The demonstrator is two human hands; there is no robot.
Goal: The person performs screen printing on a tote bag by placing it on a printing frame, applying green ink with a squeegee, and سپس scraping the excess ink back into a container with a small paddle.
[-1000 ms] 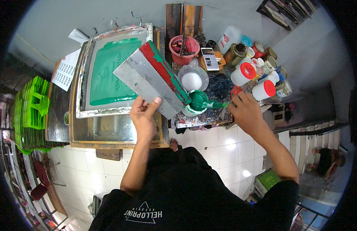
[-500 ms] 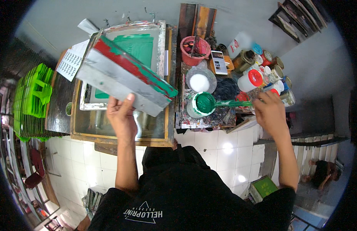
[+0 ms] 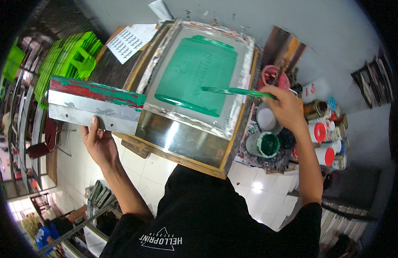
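My left hand (image 3: 100,144) grips a wide squeegee (image 3: 96,109) by its grey metal holder, off to the left of the table. Green ink smears the squeegee's red blade along the upper edge. In my right hand (image 3: 287,105) is a green-coated ink stirring stick (image 3: 237,91), pointing left over the screen printing frame (image 3: 233,129). The stick's tip lies over the green ink area (image 3: 190,73) on the mesh; whether it touches cannot be made out. A thick glossy line of ink crosses the lower part of that area. The white tub of green ink (image 3: 267,144) stands below my right forearm.
The frame lies on a wood-edged glass table (image 3: 182,137). Printed paper sheets (image 3: 129,42) rest at the back left, beside stacked bright green pieces (image 3: 70,62). On the right stand a pink bucket (image 3: 283,79) and several lidded ink containers (image 3: 328,155).
The stirring stick has moved from the ink tub leftward to over the screen. The squeegee has moved off the frame to the left. My view has turned left.
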